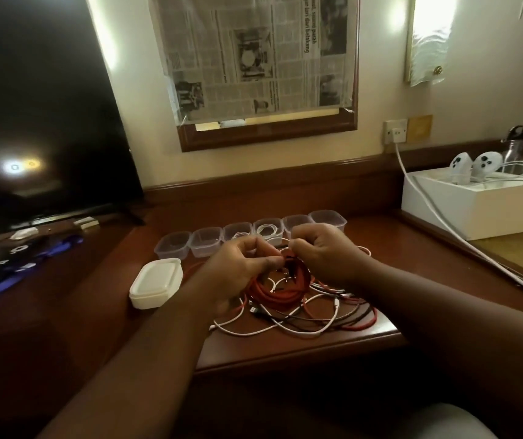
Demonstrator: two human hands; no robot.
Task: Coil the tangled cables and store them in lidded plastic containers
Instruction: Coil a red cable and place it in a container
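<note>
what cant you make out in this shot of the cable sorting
- Head view: the part of the red cable under the left hand and right hand, hidden by their fingers.
- Contents of the two right containers, blocked by the right hand.
- Newspaper print, too small.
- Items left of the lid stack, blurred, dark.

Readable print: one sideways newspaper headline

The newspaper [250, 55] taped over the framed mirror [269, 134] on the wall carries a bold headline turned on its side, partly legible as "dari belakang"; its smaller columns are too blurred to read, and nothing else shows legible lettering.
</note>
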